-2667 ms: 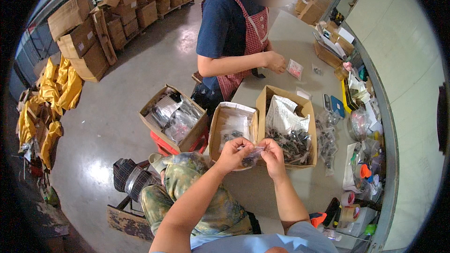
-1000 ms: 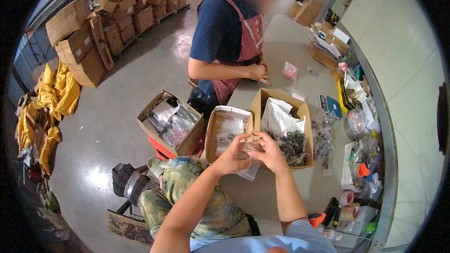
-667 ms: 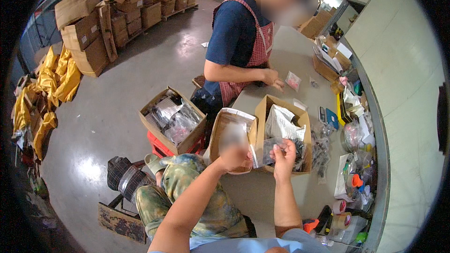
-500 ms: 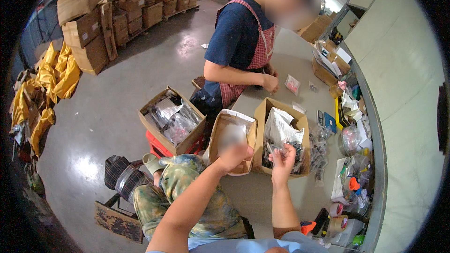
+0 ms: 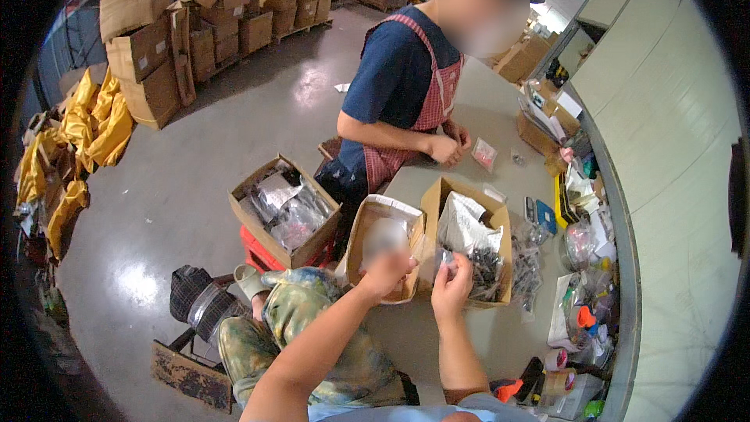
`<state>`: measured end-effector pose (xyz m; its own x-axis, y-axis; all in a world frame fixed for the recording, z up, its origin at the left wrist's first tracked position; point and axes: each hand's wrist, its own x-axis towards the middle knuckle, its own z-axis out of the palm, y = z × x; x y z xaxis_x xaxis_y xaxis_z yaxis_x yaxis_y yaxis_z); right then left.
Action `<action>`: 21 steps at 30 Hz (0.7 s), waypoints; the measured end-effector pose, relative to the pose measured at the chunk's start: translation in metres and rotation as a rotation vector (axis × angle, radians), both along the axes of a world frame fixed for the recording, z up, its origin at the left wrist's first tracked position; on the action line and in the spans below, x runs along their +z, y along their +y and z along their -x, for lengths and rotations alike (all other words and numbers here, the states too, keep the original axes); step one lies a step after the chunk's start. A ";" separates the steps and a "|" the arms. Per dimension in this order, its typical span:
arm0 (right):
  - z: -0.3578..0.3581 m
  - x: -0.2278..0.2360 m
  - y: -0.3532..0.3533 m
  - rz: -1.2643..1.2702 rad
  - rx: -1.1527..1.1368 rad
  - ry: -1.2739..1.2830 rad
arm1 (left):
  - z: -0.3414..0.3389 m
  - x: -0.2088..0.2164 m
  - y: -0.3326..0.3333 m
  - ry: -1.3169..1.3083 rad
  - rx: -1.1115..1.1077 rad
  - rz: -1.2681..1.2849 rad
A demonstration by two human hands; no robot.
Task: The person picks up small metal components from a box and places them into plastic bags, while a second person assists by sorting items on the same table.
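Observation:
My left hand (image 5: 383,277) is over the near end of a shallow cardboard carton (image 5: 353,256), its fingers closed on what looks like a clear plastic bag (image 5: 423,250). A blurred patch hides part of what lies beyond that hand. Just right of it, my right hand (image 5: 452,285) pinches something small and pale at its fingertips, too small to name. This hand is at the near left corner of a deeper cardboard box (image 5: 506,270), which holds dark small parts (image 5: 486,267) and a crumpled white printed bag (image 5: 459,223).
Across the table a person (image 5: 402,70) in a checked apron sits with hands together near a bag of pink items (image 5: 484,155). A box of bagged parts (image 5: 291,207) stands on a red stool at left. Tape rolls (image 5: 558,381), bags and a blue scale (image 5: 545,217) line the right edge.
My right hand has moved left, out of the deeper box's middle and close to my left hand. The left hand stays over the carton. The view has shifted slightly.

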<state>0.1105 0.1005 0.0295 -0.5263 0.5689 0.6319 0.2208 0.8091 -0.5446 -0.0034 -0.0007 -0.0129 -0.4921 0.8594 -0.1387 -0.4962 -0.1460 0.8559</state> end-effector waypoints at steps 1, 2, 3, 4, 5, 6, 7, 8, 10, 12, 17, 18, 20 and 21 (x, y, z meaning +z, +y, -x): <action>-0.003 0.002 -0.002 0.040 0.005 -0.043 | -0.003 0.007 -0.003 -0.104 0.054 -0.036; -0.006 0.003 -0.004 0.079 0.008 -0.086 | -0.004 0.016 -0.005 -0.210 0.105 -0.074; -0.007 -0.005 -0.002 -0.012 0.028 -0.061 | -0.002 0.012 -0.004 -0.202 0.132 -0.104; -0.012 -0.011 -0.002 0.026 0.087 -0.074 | -0.001 0.010 0.000 -0.237 0.185 -0.148; -0.013 -0.012 -0.010 0.167 0.112 -0.075 | 0.000 0.012 -0.001 -0.276 0.240 -0.183; -0.015 -0.013 -0.018 0.307 0.135 -0.077 | 0.001 0.014 -0.002 -0.315 0.294 -0.219; -0.016 -0.014 -0.020 0.340 0.160 -0.126 | 0.002 0.015 -0.004 -0.342 0.285 -0.232; -0.017 -0.016 -0.022 0.418 0.189 -0.142 | 0.003 0.012 -0.006 -0.269 0.274 -0.211; -0.019 -0.020 -0.026 0.573 0.247 -0.174 | 0.007 0.002 -0.007 -0.123 0.251 -0.168; -0.015 -0.017 -0.028 0.485 0.256 -0.191 | 0.008 -0.004 -0.008 -0.049 0.297 -0.178; -0.020 0.004 -0.026 0.282 0.196 -0.159 | 0.001 0.014 -0.007 0.193 0.254 -0.011; -0.019 0.011 -0.027 0.254 0.218 -0.177 | -0.002 0.012 -0.007 0.363 0.281 0.020; -0.018 0.028 -0.028 0.195 0.254 -0.210 | -0.007 0.011 -0.005 0.704 0.322 0.080; -0.018 0.030 -0.025 0.139 0.290 -0.199 | -0.007 0.009 -0.006 0.745 0.258 0.134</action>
